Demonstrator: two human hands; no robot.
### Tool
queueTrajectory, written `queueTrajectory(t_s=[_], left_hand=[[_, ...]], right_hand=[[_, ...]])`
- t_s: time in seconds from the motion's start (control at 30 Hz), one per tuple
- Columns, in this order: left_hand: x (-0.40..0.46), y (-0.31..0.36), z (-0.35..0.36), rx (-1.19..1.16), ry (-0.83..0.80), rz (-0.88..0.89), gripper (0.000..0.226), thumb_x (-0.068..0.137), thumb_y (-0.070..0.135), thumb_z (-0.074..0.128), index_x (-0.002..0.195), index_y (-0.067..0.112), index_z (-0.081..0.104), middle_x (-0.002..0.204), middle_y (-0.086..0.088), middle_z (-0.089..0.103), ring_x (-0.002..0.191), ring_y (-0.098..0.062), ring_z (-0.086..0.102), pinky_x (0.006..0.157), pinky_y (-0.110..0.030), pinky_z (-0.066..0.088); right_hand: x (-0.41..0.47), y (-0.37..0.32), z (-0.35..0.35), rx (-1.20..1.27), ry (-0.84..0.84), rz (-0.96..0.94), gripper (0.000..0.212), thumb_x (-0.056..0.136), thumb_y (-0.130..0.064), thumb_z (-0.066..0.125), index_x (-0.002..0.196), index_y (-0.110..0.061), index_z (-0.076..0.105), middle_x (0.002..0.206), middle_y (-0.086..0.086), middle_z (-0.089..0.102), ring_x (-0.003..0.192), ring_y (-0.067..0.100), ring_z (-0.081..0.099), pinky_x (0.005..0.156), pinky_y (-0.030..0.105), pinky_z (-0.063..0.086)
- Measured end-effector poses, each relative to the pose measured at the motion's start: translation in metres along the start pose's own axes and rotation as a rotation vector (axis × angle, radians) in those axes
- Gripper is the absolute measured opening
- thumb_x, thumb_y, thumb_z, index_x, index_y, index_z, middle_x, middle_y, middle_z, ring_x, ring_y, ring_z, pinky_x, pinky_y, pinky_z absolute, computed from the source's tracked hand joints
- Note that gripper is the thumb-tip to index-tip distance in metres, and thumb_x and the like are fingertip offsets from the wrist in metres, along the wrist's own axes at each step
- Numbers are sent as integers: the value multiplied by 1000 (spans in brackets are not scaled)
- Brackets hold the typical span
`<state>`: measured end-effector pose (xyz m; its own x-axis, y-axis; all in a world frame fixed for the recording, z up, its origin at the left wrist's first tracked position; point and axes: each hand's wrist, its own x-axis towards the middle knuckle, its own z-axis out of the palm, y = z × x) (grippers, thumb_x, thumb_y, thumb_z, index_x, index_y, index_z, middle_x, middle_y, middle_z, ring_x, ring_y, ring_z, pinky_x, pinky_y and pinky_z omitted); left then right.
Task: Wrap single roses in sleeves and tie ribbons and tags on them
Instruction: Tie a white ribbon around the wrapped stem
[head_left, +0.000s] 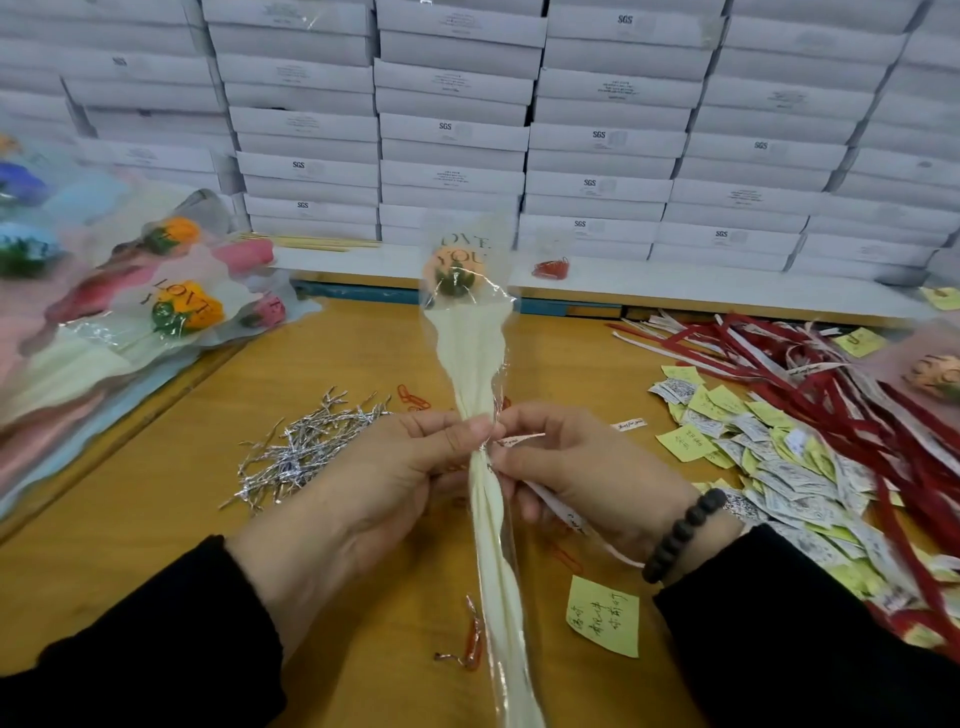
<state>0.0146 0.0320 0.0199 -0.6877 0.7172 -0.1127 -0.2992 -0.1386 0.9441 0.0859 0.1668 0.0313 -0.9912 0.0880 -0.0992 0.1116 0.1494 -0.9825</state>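
Rose (455, 272), just one, sleeved in cream and clear wrap (LOVE YOU printed up top), stands above the worktop (156, 493). Left hand (363, 483) grip pinches the gathered neck; right hand (582, 473) pinches it too, holding one white ribbon (558, 512).

Even, bright indoor light, soft shadows; edges blurred and wide-angle bent.

Black long sleeves (810, 639) cover both my arms to the wrists; a dark round-bead bracelet (681, 534) circles my right wrist.
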Motion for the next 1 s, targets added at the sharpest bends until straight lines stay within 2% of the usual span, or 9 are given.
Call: queueTrajectory(t_s=[0.17,0.27,0.33,0.43,0.57,0.67,0.77,0.9,1.0], left_hand=[[1,2,-1,24,62,25,35,69,21,65,91,-6,67,63,-9,68,49,-14,62,49,-20,50],[2,5,-5,28,123,37,31,68,24,65,87,0,71,83,-14,72,52,-10,63,56,-24,51],[1,5,-5,12,110,32,31,70,22,64,89,-2,71,89,-16,72,55,-10,64,53,-22,52],[-1,2,0,2,49,-6,33,70,17,65,92,-8,67,80,-15,71,54,-12,65,49,-21,52],[-2,-1,5,67,-25,-7,28,64,19,69,82,-2,71,75,-15,70,61,-20,67,59,-23,56],[-2,-4,5,144,-27,2,28,60,23,73,78,2,71,74,-13,70,68,-20,66,64,-22,55],[-2,-5,4,169,-5,17,33,63,25,73,82,-2,69,75,-12,70,71,-19,65,67,-22,54],[-1,-4,3,226,15,81,37,63,27,72,84,-3,68,75,-10,70,74,-18,66,80,-30,48],[0,-4,1,248,32,119,37,67,27,70,83,-6,66,75,-15,68,76,-24,63,80,-33,47]], right_hand=[[-6,-7,-12,29,-24,79,15,92,-11,53,107,-7,49,61,7,62,43,12,54,43,19,42],[-12,-9,-31,-37,47,98,6,90,-7,55,95,-4,52,59,7,63,41,11,53,39,17,39],[-13,-8,-35,-98,62,72,5,88,-6,59,84,-6,56,59,4,63,40,8,50,37,14,35],[-10,-2,-30,-140,99,46,11,87,-9,62,76,-11,60,59,1,64,38,5,45,38,13,33],[-3,4,-13,-175,41,44,9,85,-9,64,76,-9,62,57,0,62,39,6,44,40,17,35],[-1,6,-7,-193,33,-8,26,84,-2,61,62,-16,58,45,-8,57,36,1,45,38,14,34],[-2,5,-8,-184,34,-2,33,84,-5,61,55,-20,61,47,-7,59,37,3,46,38,13,35],[-2,3,-9,-147,-36,23,17,89,-9,57,75,-16,62,50,-5,59,45,10,49,41,18,35],[-2,1,-9,-101,-5,26,7,89,-5,56,89,-11,54,56,0,63,45,12,51,40,19,34]])
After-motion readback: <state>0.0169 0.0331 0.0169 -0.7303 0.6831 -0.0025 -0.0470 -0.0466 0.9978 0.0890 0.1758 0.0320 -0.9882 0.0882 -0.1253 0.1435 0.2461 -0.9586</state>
